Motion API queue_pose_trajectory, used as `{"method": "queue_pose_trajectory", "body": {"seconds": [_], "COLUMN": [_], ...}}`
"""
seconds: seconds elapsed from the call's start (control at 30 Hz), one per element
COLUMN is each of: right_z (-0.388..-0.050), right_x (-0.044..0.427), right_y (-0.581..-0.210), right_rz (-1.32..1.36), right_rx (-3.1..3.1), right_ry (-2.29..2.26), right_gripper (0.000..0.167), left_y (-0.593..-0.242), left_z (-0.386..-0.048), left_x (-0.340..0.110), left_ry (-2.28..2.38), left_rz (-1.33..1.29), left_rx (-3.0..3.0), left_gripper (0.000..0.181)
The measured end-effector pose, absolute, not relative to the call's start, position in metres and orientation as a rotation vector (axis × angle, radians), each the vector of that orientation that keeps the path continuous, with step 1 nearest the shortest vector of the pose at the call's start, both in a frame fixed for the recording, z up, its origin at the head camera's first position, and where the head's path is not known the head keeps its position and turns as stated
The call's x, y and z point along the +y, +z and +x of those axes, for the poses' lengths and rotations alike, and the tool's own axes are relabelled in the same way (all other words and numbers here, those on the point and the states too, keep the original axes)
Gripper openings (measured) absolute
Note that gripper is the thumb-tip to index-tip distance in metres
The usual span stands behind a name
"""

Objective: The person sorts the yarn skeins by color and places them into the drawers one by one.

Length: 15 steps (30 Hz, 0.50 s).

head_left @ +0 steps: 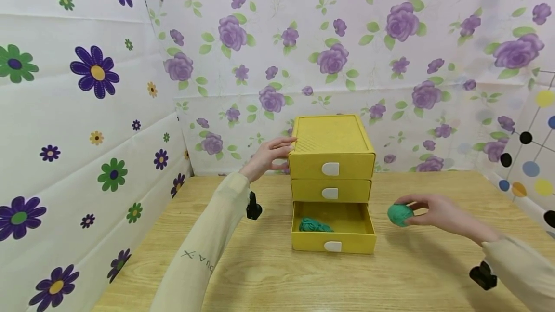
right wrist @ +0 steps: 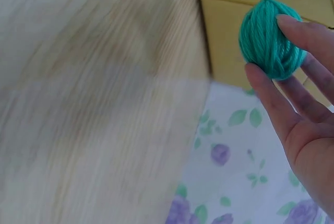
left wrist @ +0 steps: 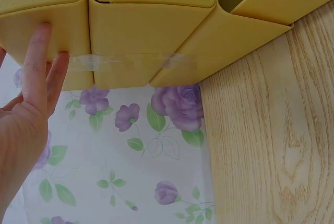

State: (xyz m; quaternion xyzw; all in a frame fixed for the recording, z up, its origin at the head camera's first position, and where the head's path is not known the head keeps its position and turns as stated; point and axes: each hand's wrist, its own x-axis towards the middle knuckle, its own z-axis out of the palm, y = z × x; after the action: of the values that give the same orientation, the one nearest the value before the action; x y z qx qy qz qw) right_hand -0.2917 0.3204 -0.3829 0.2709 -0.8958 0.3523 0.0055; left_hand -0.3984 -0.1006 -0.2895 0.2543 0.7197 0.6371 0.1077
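Note:
A yellow three-drawer box (head_left: 331, 165) stands on the table, its bottom drawer (head_left: 355, 241) pulled out. Inside that drawer, at the left, lies a dark green bundle of yarn (head_left: 314, 225). My left hand (head_left: 270, 155) rests against the box's upper left side; the left wrist view shows its extended fingers (left wrist: 37, 70) touching the yellow wall. To the right of the box, my right hand (head_left: 438, 213) holds a green ball of yarn (right wrist: 271, 38) above the table, pinched between thumb and fingers.
The wooden table (head_left: 260, 273) reaches back to a wall covering (head_left: 260, 52) with purple roses. Another covering (head_left: 86, 124), printed with daisies, borders the left, and a dotted one (head_left: 535, 143) the right. Clear tape (left wrist: 120, 62) runs along the box's side.

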Motion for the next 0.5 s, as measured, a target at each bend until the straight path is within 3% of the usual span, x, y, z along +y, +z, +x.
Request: {"method": "queue_pose_trajectory", "body": {"seconds": [0.5], "right_z": [-0.3], "right_x": [0.267], "right_y": [-0.374], "right_rz": [0.947], "right_rx": [-2.715], "right_ry": [1.128], "right_gripper": [0.041], "left_y": [-0.288], "left_z": [-0.397], "left_x": [-0.1], "left_ry": [1.877], "left_rz": [0.737], "left_rx": [2.124], "left_gripper": [0.038]}}
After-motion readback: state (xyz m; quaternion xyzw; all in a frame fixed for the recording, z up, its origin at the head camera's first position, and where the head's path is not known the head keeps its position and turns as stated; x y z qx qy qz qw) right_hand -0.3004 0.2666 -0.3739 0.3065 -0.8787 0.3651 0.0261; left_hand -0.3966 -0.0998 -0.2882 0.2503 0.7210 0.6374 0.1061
